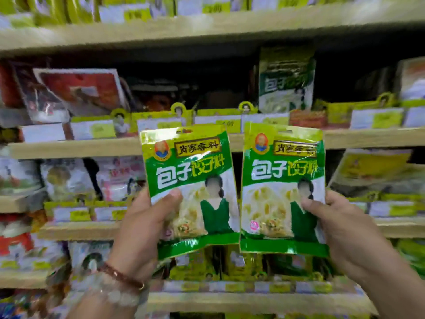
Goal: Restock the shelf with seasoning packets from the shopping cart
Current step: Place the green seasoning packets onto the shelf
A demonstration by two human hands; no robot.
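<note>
Up front in the head view, two matching green seasoning packets held upright side by side before the shelving. Left hand (147,226) grips the left packet (188,189) at its lower left edge, thumb on the front, fingers curled behind. Right hand (340,229) grips the right packet (282,187) at its lower right edge, thumb pressed on the front, fingers behind. Packets near each other, lower inner corners touching or overlapping slightly, left one tilted a bit, both with hang-hole tops and white-and-yellow lettering. Beaded bracelets (119,279) on the left wrist.

Behind the packets, wooden shelf board (69,148) runs across at mid height, price tags (218,123) along its front lip. On that shelf, up and right of the held pair, one more packet of the same green design (286,81) stands upright at the back. Red packets (78,90) lean on the same shelf at left. Top shelf carries yellow-green goods, blurred. Lower shelves hold mixed white, pink and green packs, too blurred to read. Shopping cart not in view.
</note>
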